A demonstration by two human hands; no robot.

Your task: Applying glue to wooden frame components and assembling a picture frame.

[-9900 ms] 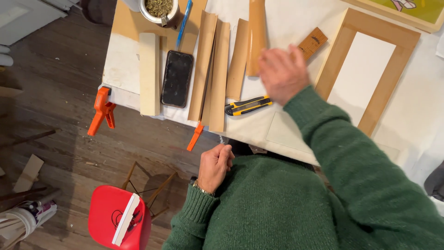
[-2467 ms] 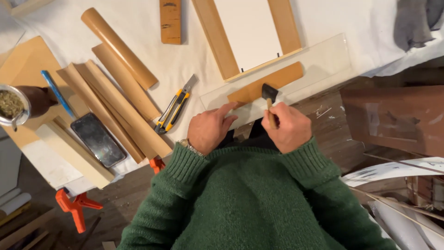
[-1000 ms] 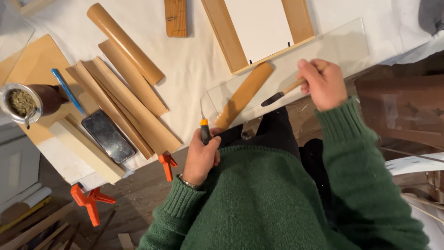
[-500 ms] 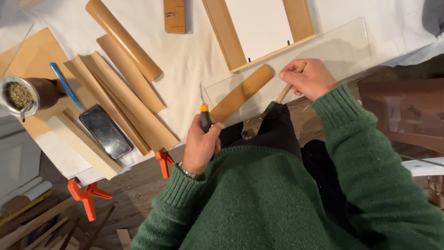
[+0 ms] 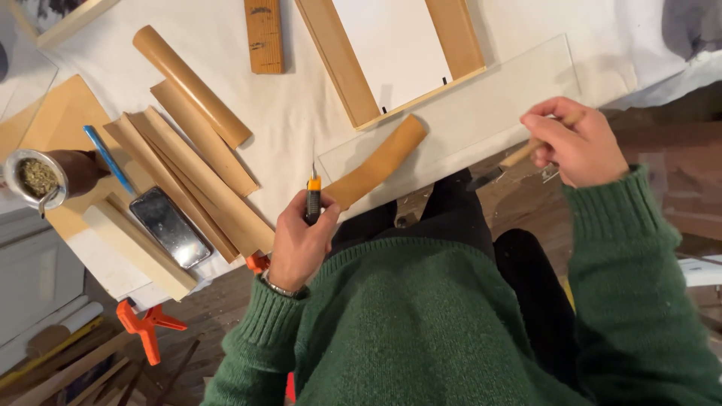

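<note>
Change since earlier: the right hand (image 5: 575, 143) has drawn away to the right, off the glass pane (image 5: 466, 113), and the brush (image 5: 500, 164) has gone with it; the left hand (image 5: 299, 244) has stayed near the table's edge with the knife upright.
Left hand: closed round a utility knife (image 5: 313, 197) with a yellow and black body, thin blade pointing to the far side, just left of the curved wood strip (image 5: 376, 162).
Right hand: fingers pinched narrow on the brush's wooden handle, dark bristles aimed down and left, hanging past the near table edge.
Glass pane: lies flat along the near edge of the white-covered table (image 5: 286, 105), its left end under the curved strip, its far edge beside the wooden frame (image 5: 391, 56).
Around: rolled and flat veneer pieces (image 5: 195, 150) to the left, a dark flat slab (image 5: 169, 225) on a pale block, an orange clamp (image 5: 147, 327) low on the floor side.
Doing it well: judging by the grips, keep the blade pointed away from the body and off the glass, and sweep the brush lightly so the overhanging pane is not nudged.
</note>
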